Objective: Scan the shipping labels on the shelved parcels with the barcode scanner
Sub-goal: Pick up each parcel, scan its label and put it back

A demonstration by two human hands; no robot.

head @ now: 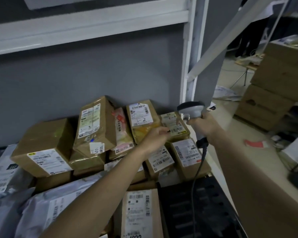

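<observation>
The shelf (86,26) framed the scene, its white upright (187,69) at one o'clock and a grey back wall behind. On its deck sat the parcels (96,134), piled from nine o'clock across to centre: stiff brown cartons stacked at angles, with soft grey mailers (5,176) slumped at eight o'clock. The cartons looked light and rigid, their taped faces probably slick; the mailers would likely crumple, so any label on them would need flattening. Loose stacking suggested a nudged carton could slide.

The left hand (156,138) reached in at centre, fingers loosely curled and seeming to touch the small box (175,127) at two o'clock of it, apparently steadying or tilting its label; whether it pinched the edge could not be told. Taking that box by its corner edges would keep the barcode uncovered.

The right hand (204,125) gripped the scanner (191,109) by its handle, head raised just above that same box, cable (199,169) trailing down toward six o'clock. The scanner looked hard, light plastic, best held at the grip.
</observation>
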